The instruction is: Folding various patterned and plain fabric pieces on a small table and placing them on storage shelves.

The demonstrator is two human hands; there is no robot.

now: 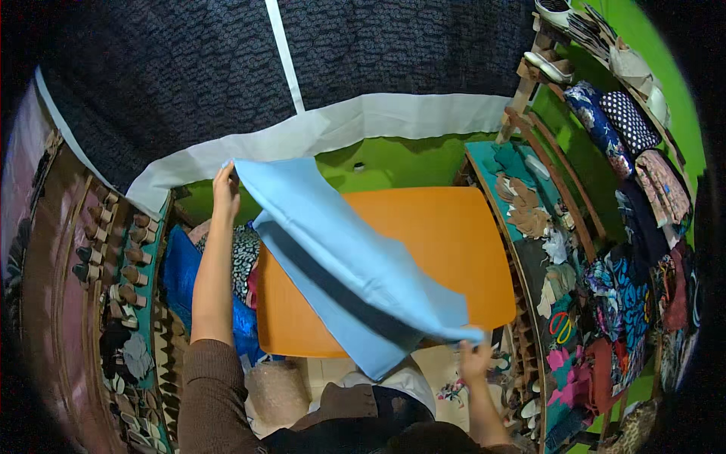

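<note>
A light blue sheet of cloth (352, 261) is stretched slantwise over an orange table (446, 227), with a fold along its length and a dark shadow under the upper layer. My left hand (226, 191) is raised at the far left and pinches one corner of it. Lower down on the right, my right hand (475, 359) grips the opposite corner, which is bunched at the fingers. The cloth's near edge hangs past the table's front edge toward my lap.
Shelves at the right hold fabric scraps, red-and-yellow-handled scissors (560, 327) and folded patterned cloths (631, 121). Racks of shoes (136, 256) line the left. A blue plastic bag (181, 265) sits by the table's left side. A dark curtain (189, 83) with a white border hangs behind.
</note>
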